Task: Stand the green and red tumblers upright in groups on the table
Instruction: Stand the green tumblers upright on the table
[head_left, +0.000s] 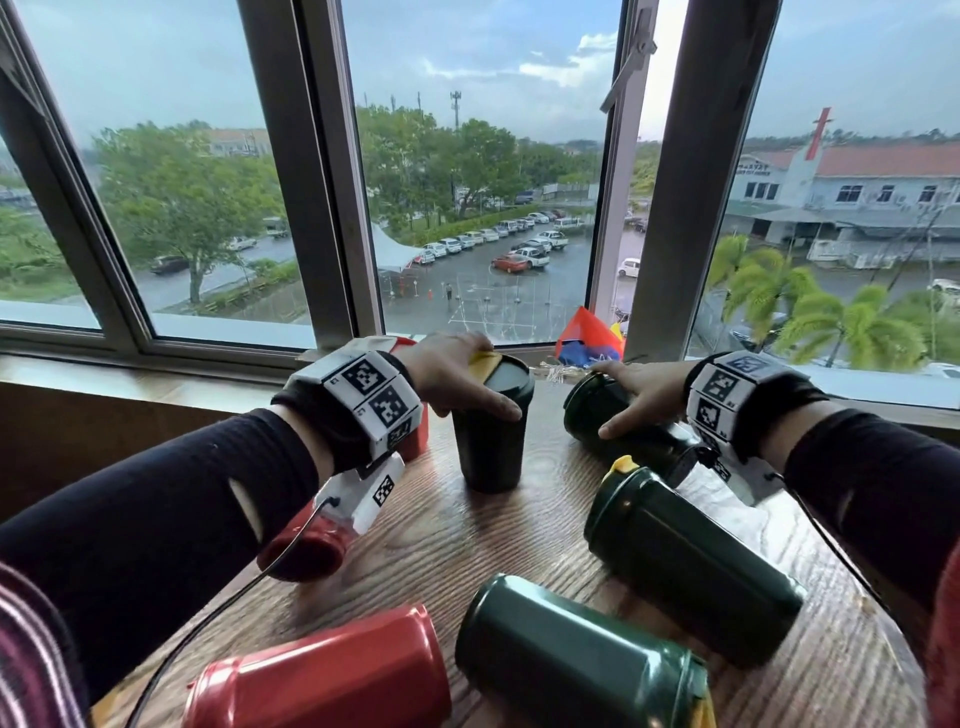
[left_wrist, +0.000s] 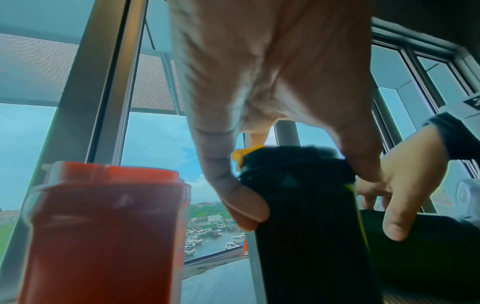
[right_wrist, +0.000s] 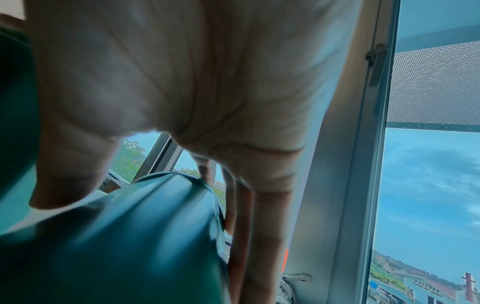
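Upright at 12 o'clock: 1 dark green plastic tumbler (head_left: 491, 431) gripped by left hand (head_left: 452, 371), 1 red plastic tumbler (left_wrist: 103, 232) beside it. Right hand (head_left: 641, 392) fingers curled over a lying green tumbler (head_left: 623, 426); 4 more lying on wooden tabletop (head_left: 431, 530).

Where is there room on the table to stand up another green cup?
Bare wood shows in the middle, between the upright green tumbler, the lying red tumbler and the lying green ones. The near edge, with another red tumbler, is crowded.
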